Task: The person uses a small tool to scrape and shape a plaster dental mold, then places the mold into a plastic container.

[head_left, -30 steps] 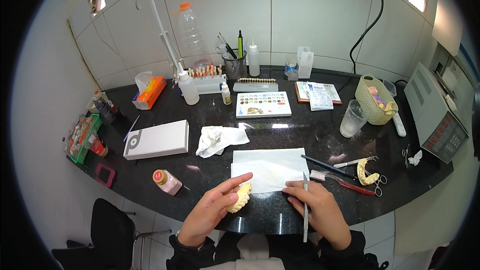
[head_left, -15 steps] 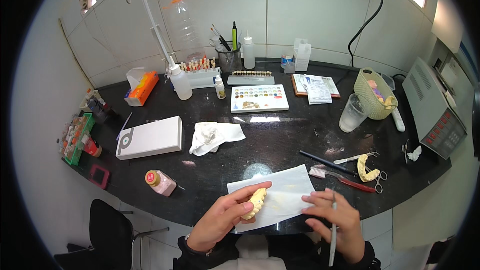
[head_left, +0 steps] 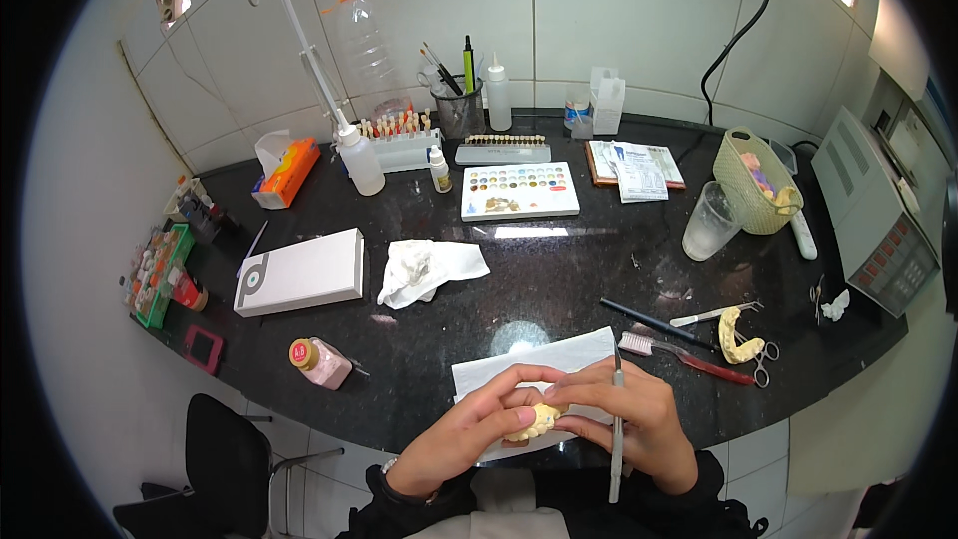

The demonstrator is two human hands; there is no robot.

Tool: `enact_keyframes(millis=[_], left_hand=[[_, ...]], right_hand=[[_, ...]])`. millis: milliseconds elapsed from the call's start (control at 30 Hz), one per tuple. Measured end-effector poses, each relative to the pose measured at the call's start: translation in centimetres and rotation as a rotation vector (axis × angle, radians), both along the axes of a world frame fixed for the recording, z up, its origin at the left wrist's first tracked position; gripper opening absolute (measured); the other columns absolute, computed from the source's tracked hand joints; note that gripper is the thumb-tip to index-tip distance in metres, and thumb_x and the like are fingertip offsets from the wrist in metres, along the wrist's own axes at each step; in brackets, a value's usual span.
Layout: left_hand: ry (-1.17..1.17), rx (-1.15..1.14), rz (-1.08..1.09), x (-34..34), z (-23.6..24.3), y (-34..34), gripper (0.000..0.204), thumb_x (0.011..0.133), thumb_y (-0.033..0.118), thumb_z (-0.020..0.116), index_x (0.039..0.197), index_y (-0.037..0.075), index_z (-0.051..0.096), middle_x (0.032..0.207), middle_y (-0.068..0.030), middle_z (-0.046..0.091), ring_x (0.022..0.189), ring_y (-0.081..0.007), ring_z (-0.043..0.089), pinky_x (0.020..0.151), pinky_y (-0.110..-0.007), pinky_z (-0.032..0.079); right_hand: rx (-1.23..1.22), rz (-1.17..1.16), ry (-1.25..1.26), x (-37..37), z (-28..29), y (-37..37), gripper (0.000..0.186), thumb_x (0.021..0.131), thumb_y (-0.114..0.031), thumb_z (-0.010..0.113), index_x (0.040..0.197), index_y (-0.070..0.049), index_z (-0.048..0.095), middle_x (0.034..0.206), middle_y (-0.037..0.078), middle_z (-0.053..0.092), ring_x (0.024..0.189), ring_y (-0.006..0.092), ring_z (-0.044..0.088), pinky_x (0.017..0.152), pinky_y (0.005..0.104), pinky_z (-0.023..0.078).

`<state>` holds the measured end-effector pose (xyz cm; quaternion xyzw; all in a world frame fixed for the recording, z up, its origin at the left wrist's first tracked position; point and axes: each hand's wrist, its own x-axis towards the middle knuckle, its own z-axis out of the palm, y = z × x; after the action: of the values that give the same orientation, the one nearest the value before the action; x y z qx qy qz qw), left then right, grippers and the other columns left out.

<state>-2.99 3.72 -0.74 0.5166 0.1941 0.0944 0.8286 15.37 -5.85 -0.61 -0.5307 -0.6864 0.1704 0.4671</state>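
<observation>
A glossy black stone counter (head_left: pixel 559 269) is curved along its front edge. A flat white sheet of paper (head_left: pixel 519 364) is laid at that edge. Over its near side a small, lumpy, pale yellow plaster dental cast (head_left: pixel 534 422) is held, its long axis lying roughly left to right and tilted slightly upward to the right. The cast is pinched from the left by the left hand (head_left: pixel 479 424), fingers curled together around it. It is touched from the right by the right hand (head_left: pixel 629 419), in which a thin metal tool (head_left: pixel 617 429) is also gripped, lying almost vertical with its tip pointing away from the person.
</observation>
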Motion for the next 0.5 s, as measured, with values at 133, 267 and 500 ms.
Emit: enact_keyframes(millis=[133, 267, 500], left_hand=[[0.034, 0.534, 0.169, 0.0, -0.2, -1.1, 0.042, 0.095, 0.028, 0.049, 0.128, 0.003, 0.046, 0.111, -0.0132, 0.058, 0.102, -0.0191, 0.055, 0.088, -0.031, 0.041], [0.031, 0.955, 0.367, 0.3, -0.1, -1.5, 0.033, 0.085, 0.019, 0.062, 0.114, 0.002, 0.058, 0.105, -0.0143, 0.063, 0.097, -0.0260, 0.061, 0.084, -0.033, 0.047], [0.012, 1.168, 0.510, 0.8, -1.8, -1.5, 0.024, 0.080, 0.005, 0.063, 0.104, 0.001, 0.063, 0.100, -0.0132, 0.066, 0.092, -0.0273, 0.064, 0.079, -0.034, 0.050]], right_hand=[[0.031, -0.092, 0.063, -0.3, -0.8, -0.1, 0.030, 0.069, -0.007, 0.076, 0.098, -0.007, 0.067, 0.094, 0.010, 0.068, 0.081, 0.0238, 0.065, 0.067, 0.0313, 0.051], [0.049, -0.165, 0.121, -0.1, -0.7, -0.3, 0.028, 0.068, -0.006, 0.076, 0.095, -0.005, 0.067, 0.092, 0.010, 0.068, 0.079, 0.0227, 0.065, 0.065, 0.0296, 0.051], [0.103, -0.170, 0.063, -0.2, -1.0, -0.2, 0.029, 0.067, -0.005, 0.077, 0.094, -0.005, 0.067, 0.091, 0.009, 0.068, 0.079, 0.0210, 0.065, 0.066, 0.0283, 0.051]])
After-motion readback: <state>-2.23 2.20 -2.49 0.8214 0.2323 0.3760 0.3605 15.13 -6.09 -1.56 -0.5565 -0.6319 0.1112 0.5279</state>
